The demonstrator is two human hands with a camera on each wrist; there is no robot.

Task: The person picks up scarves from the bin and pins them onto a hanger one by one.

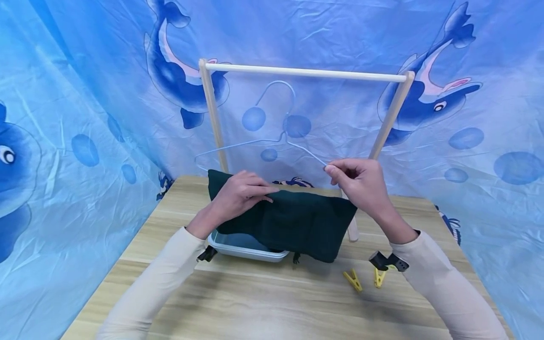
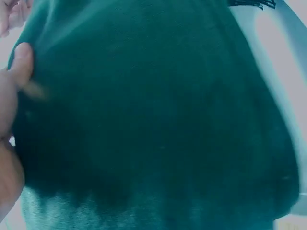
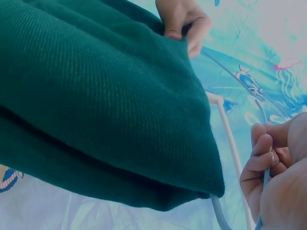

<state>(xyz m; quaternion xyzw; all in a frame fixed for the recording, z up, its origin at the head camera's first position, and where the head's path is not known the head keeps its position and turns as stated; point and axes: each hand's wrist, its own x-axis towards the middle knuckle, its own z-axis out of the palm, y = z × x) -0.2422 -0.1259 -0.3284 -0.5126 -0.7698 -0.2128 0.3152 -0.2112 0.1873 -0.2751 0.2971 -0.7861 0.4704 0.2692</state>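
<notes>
A dark green ribbed scarf [image 1: 306, 222] with a short fringe hangs folded over the lower part of a thin pale blue hanger [image 1: 250, 141]. My left hand [image 1: 244, 193] pinches the scarf's top edge, left of its middle; the thumb lies on the cloth in the left wrist view. With thumb and fingers, my right hand [image 1: 359, 182] grips the sloping right arm of the hanger, above the scarf's right end. In the right wrist view the hanger's end [image 3: 219, 213] comes out from under the green cloth. The hook stands upward, in front of the rack.
A wooden rack with a white rail [image 1: 306, 72] stands behind the hanger. Beneath the scarf is a pale blue tray [image 1: 250, 254], partly covered. Two yellow clothespins [image 1: 353, 281] lie on the wooden table [image 1: 263, 302] at the right. Blue printed curtains surround the table.
</notes>
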